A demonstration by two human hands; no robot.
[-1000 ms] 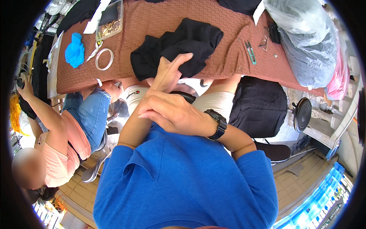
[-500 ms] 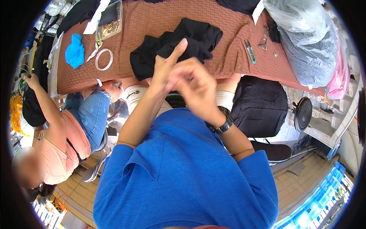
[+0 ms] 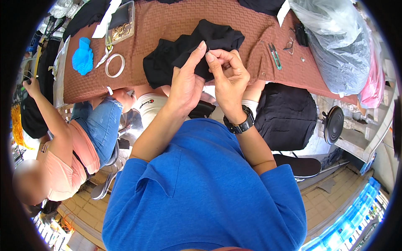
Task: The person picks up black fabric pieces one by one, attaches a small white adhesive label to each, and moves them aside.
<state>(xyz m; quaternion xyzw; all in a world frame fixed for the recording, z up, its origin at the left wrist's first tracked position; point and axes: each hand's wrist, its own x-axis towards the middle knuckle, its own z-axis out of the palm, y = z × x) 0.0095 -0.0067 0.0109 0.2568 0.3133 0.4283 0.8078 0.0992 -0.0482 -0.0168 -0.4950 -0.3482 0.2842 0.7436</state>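
Observation:
A crumpled black cloth lies on the brown-covered table in front of me. My left hand is closed on the near edge of this cloth, thumb stretched along the top and fingers hidden beneath. Close beside that thumb, my right hand makes a pinch with thumb and forefinger. Whatever sits between those fingertips is too small to make out. A dark watch circles my right wrist.
Green thread snips and glasses lie to the right, near a big grey plastic bag. Leftward are a white ring, a blue crumpled cloth and a clear box. A person sits at my left.
My right hand, blurred over the left wrist before, has moved forward and right into a pinch beside my left thumb. The black cloth stays in place.

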